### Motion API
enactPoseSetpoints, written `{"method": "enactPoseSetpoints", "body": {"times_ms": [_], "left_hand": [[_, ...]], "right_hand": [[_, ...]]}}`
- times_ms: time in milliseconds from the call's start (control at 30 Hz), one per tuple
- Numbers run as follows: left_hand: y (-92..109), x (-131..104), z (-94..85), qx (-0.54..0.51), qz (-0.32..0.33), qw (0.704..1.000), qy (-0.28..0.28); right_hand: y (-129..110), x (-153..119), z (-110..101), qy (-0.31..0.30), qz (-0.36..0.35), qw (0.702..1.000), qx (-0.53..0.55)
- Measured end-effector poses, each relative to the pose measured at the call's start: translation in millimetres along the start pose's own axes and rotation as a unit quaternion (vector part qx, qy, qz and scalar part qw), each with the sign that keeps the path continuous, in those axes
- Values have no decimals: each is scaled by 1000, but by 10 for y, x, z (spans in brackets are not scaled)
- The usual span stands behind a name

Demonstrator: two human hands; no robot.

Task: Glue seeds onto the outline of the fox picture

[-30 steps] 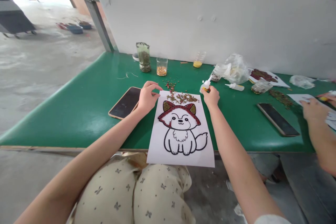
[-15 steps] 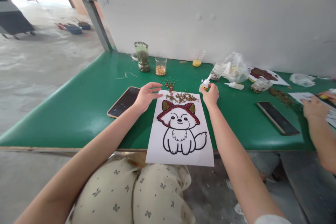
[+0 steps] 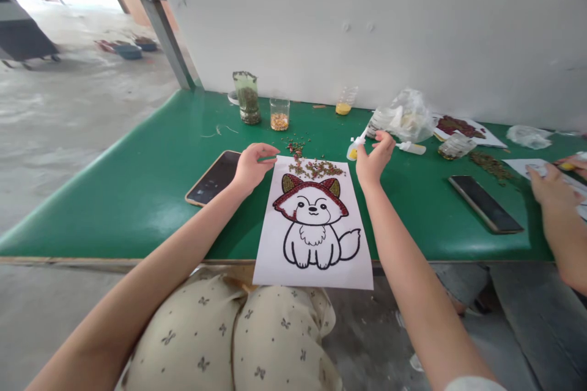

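Note:
A sheet of paper [image 3: 270,256] with a fox-like drawing lies before me, its front edge over the table's edge. Red and green seeds fill the ears and the band round the head. Loose seeds [image 3: 316,168] lie across the top of the sheet. My left hand [image 3: 254,166] rests at the sheet's upper left corner, fingers spread and holding nothing. Right of the sheet, a small glue bottle [image 3: 353,151] with a white nozzle stands upright on the table. My right hand [image 3: 375,162] is just beside it, fingers apart and nothing in them.
A phone [image 3: 215,177] lies by my left hand, another phone [image 3: 485,204] to the right. Behind stand a green cup [image 3: 248,101] and a cup of kernels [image 3: 279,116]. A second glue bottle [image 3: 411,148] lies near a plastic bag [image 3: 408,116]. A co-worker's hand [image 3: 550,186] is far right.
My right hand has let go of the glue bottle and opened, shifting slightly right. The bottle stays standing on the table. My left hand has barely moved.

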State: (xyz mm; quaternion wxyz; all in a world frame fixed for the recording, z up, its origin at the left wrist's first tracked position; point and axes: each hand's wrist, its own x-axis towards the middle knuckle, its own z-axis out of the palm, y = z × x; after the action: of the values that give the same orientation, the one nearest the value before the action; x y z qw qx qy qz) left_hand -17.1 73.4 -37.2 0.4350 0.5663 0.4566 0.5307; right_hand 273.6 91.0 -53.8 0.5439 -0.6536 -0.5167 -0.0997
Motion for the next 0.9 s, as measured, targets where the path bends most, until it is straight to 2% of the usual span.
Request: {"method": "enactPoseSetpoints", "body": {"times_ms": [100, 200, 333, 500, 733, 900], "left_hand": [[-33, 18, -16, -9, 10, 1000, 5], [-37, 26, -32, 28, 11, 999, 9], [8, 16, -24, 54, 9, 998, 12], [36, 18, -2, -19, -7, 1000, -5], [42, 27, -6, -112, -74, 991, -27], [95, 10, 10, -134, -82, 987, -36]], "right_hand": [[-64, -2, -34, -1, -72, 997, 34], [-117, -26, -23, -24, -110, 992, 50], [-191, -74, -11, -70, -110, 990, 62], [-295, -114, -53, -128, -95, 986, 57], [-293, -115, -41, -141, -91, 985, 43], [-270, -137, -3, -137, -105, 983, 70]]}}
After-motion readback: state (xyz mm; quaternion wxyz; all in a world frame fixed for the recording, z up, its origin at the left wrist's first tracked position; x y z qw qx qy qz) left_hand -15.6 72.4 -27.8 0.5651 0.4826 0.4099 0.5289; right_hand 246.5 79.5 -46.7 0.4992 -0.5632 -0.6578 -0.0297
